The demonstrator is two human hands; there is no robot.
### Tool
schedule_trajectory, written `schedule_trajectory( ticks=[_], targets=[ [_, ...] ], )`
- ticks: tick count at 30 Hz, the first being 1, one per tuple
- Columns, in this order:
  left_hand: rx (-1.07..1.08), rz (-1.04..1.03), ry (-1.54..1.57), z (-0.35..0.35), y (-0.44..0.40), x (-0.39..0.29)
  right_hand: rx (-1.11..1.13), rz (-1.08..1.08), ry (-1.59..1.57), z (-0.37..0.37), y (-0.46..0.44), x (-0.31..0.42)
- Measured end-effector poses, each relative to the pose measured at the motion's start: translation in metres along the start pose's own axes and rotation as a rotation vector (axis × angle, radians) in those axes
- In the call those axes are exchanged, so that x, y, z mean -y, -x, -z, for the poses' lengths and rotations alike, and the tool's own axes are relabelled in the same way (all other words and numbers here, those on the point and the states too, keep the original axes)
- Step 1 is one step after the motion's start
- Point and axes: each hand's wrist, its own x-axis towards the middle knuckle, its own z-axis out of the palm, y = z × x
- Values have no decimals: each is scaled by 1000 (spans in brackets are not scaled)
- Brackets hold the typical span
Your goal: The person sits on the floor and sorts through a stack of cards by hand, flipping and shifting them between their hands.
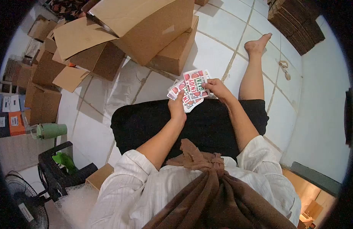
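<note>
Fanned out in my left hand (177, 107) is a stack of printed cards (188, 104), my thumb pressed on top of them. My right hand (219, 90) pinches another card or small bunch of cards (194, 84) at its right edge, partly over the stack. Red and green lettering reading "ENJOY" and "GAZA!" shows on that card, with pink-red round pictures around it. Both hands are above my lap, at the edge of the black cloth (153, 126) over my legs. How many cards each hand holds cannot be made out.
Open cardboard boxes (157, 30) crowd the tiled floor ahead and to the left. Flattened cardboard (294, 23) is stacked at far right. A green tumbler (51, 131), a black fan (25, 198) and bubble wrap (79, 204) are at left. My bare foot (256, 45) extends forward.
</note>
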Motion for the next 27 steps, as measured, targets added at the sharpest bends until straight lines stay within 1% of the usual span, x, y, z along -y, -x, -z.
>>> schedule_trajectory(
  ticks=[2, 3, 4, 5, 7, 8, 11, 12, 13, 16, 17, 19, 20, 22, 23, 25, 26, 27],
  targets=[
    [12, 67, -40, -3, 1, -3, 5, 4, 5, -6, -1, -2],
    [14, 67, -38, -4, 1, -3, 6, 10, 11, -7, -1, -4],
    [9, 32, -60, -5, 1, -3, -48, 37, 70, -6, -4, -7],
    [5, -6, -84, -6, 0, -4, -49, 38, 71, -2, -10, -13],
    [-14, -19, -44, -6, 2, -5, -312, 192, 205, 12, -22, -26],
    [-30, -33, 2, -6, 3, -5, -366, 200, 260, 24, -25, -28],
    [-84, 30, 9, -7, 4, -8, -390, 171, 221, 54, -50, -68],
    [-82, 78, 14, -14, 12, -16, -407, 127, 336, 52, -46, -65],
    [-80, 79, 15, -11, 8, -11, -409, 127, 337, 44, -39, -55],
    [-83, 50, -25, -3, -2, -2, -364, 78, 681, 26, -25, -31],
    [-78, 65, -30, -1, -3, -1, -364, 78, 680, 25, -25, -32],
    [-74, 76, -36, -1, -2, -2, -449, 160, 772, 20, -25, -36],
    [-46, 79, -23, -1, -2, -1, -448, 163, 773, 19, -25, -37],
    [-20, 80, -7, -1, -3, -2, -730, 431, 843, 11, -21, -28],
    [-9, 60, -14, -1, -3, -2, -728, 433, 846, 5, -19, -24],
    [16, 27, -32, -2, -3, 0, -301, 172, 371, -11, -13, -17],
    [18, 31, -34, -2, -2, 0, -243, 133, 478, -17, -5, -12],
    [22, 31, -45, -3, -2, -1, -191, 198, 433, -22, -4, -19]
  ],
)
